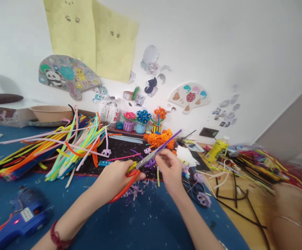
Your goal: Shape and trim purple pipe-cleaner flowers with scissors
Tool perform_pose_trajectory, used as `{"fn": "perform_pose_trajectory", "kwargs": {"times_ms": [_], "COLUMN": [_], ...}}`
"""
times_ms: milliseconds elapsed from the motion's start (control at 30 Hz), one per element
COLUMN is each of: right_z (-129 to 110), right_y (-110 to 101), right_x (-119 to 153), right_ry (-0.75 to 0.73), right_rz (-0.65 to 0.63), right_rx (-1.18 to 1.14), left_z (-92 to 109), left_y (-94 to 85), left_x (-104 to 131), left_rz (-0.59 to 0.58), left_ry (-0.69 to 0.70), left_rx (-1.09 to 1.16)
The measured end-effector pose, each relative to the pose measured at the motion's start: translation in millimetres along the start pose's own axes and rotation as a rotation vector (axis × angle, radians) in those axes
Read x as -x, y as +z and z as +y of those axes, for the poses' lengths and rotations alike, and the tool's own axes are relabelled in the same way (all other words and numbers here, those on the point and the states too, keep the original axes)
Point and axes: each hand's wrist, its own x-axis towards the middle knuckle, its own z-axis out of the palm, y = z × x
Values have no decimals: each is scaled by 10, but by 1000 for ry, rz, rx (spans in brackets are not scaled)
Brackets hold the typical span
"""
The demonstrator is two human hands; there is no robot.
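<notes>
My left hand (114, 178) is closed round red-handled scissors (147, 159), whose blades point up and to the right. A purple pipe cleaner (172, 138) lies along the blades, and my right hand (169, 168) pinches its lower part close to the blade tips. Beneath my hands, purple clippings (133, 194) are scattered on the blue table cover (124, 227). Part of a yellow piece shows beside the scissor handles. Purple flower shapes (204, 199) rest to the right of my right hand.
Bundled coloured pipe cleaners (62, 146) spread at the left, above a blue glue gun (23, 217). Potted pipe-cleaner flowers (143, 119) and an orange pile (160, 139) stand behind my hands. At right are a yellow bottle (217, 149), dark strips and another person's arm (291, 215).
</notes>
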Motion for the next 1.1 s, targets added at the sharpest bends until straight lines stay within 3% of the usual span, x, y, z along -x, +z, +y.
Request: {"fn": "perform_pose_trajectory", "kwargs": {"times_ms": [467,933,1100], "right_z": [-11,-48,-43], "right_y": [54,-71,-12], "right_x": [47,-39,8], "right_ry": [-16,12,7], "right_rz": [-103,-42,3], "right_rx": [34,37,48], "left_z": [75,13,58], "left_y": [20,31,45], "left_x": [10,-1,44], "left_rz": [-22,-43,-37], "left_ry": [-14,13,-5], "left_rx": [-47,11,-39]}}
